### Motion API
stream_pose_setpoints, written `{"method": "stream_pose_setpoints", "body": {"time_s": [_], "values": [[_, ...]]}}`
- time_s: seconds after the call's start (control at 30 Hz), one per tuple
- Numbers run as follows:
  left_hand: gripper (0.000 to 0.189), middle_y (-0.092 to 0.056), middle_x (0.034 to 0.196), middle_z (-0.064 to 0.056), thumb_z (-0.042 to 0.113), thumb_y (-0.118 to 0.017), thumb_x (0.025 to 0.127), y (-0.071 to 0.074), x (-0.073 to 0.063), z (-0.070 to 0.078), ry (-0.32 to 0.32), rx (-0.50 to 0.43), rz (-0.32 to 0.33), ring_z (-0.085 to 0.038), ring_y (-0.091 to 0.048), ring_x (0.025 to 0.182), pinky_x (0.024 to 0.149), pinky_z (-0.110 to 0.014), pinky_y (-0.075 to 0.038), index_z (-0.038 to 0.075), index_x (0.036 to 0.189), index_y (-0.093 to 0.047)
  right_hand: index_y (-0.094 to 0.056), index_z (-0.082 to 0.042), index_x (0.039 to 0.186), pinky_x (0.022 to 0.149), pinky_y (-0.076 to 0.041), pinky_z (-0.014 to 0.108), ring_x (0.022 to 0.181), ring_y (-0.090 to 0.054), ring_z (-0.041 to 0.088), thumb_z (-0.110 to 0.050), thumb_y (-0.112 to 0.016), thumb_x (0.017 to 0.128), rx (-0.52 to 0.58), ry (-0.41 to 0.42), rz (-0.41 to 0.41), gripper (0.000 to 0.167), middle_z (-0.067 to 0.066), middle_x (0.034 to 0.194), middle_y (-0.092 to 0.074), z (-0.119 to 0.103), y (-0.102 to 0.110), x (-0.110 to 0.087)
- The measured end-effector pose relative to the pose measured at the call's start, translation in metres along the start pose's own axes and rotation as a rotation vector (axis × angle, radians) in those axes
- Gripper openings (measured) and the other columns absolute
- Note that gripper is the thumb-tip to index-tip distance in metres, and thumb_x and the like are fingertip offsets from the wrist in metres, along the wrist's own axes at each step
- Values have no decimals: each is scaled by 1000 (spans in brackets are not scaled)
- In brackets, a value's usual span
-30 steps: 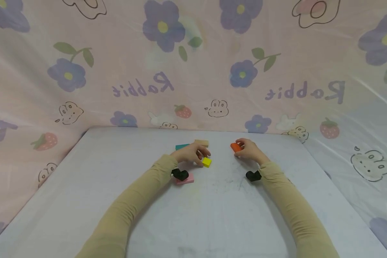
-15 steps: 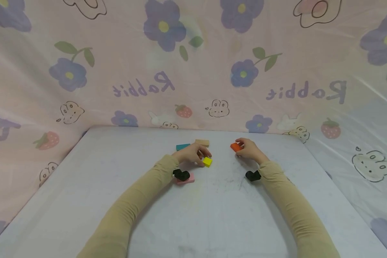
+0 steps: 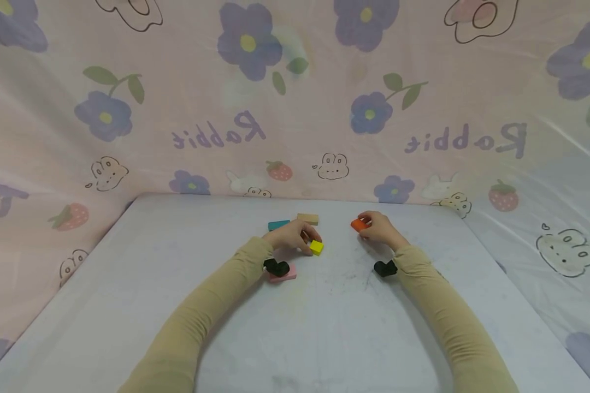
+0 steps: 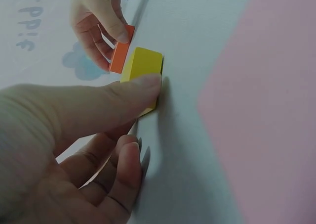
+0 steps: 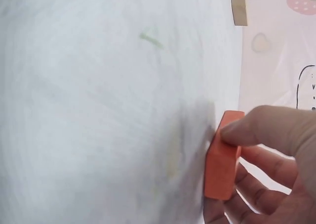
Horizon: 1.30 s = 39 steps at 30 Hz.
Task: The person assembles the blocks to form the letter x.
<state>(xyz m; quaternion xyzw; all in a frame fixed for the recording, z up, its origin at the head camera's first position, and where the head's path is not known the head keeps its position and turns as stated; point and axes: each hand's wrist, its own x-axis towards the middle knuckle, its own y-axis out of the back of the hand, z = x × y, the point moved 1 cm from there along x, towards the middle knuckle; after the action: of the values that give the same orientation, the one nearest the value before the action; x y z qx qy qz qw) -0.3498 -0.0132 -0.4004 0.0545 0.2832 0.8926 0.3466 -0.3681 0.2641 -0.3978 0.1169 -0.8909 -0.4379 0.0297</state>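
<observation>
In the head view my left hand pinches a small yellow block close over the white table. The left wrist view shows the thumb pressed on the near face of that yellow block, while the far side is hidden. To the right, my right hand grips an orange block. Seen from the right wrist, the thumb lies on one side of the orange block and fingers curl behind it. A gap of bare table separates the two blocks.
Behind the left hand lie a teal block, partly covered, and a plain wooden block. A pink block sits under the left wrist's black camera mount. A printed curtain rises at the table's back edge.
</observation>
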Motion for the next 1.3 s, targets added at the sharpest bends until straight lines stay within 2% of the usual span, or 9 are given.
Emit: {"method": "stream_pose_setpoints", "body": {"time_s": [0.17,0.33,0.63,0.8,0.93,1.1,1.3], "values": [[38,-66,105,-1,-1,-79,74,4,-3,1,-11,0,-10,-20,-56,92,78,-23,-47,6,110,-70,-47,7,133,72,-51,32,101,-53,34,0,-63,81,8,0,10,55,26,123,-52,0,0,-2],[39,-67,104,-2,-2,-80,73,9,-7,2,-21,-12,-8,-18,-59,90,79,-24,-49,5,110,-70,-49,7,132,73,-51,33,101,-55,34,1,-63,80,19,37,19,55,25,121,-54,-4,3,-7],[37,-68,98,0,1,-81,73,6,-10,0,-20,-4,2,-17,-60,86,77,-24,-50,6,108,-71,-51,6,130,81,-48,40,100,-54,35,0,-64,79,20,93,19,53,23,118,-56,-13,7,-20],[36,-68,96,-1,1,-82,72,5,-13,-1,-42,3,-4,-18,-60,85,77,-25,-51,5,107,-72,-52,6,130,88,-45,45,102,-53,36,1,-65,80,12,126,16,52,23,118,-57,-19,7,-30],[36,-68,97,0,2,-82,72,4,-13,-1,-50,1,-9,-19,-59,85,76,-25,-50,6,107,-72,-53,6,129,88,-46,46,101,-54,36,2,-66,81,22,149,13,50,23,118,-57,-25,6,-37],[37,-67,97,0,3,-82,72,5,-13,3,-48,-8,-2,-21,-57,86,74,-24,-49,7,108,-71,-54,4,128,85,-48,43,101,-54,34,1,-67,82,33,160,-15,48,20,118,-57,-33,0,-43],[38,-65,91,-2,1,-82,73,4,-7,6,-60,-9,6,-17,-55,82,72,-22,-47,5,109,-71,-56,3,127,87,-47,44,101,-55,33,0,-69,81,42,201,-46,48,19,116,-59,-44,-9,-51]]}}
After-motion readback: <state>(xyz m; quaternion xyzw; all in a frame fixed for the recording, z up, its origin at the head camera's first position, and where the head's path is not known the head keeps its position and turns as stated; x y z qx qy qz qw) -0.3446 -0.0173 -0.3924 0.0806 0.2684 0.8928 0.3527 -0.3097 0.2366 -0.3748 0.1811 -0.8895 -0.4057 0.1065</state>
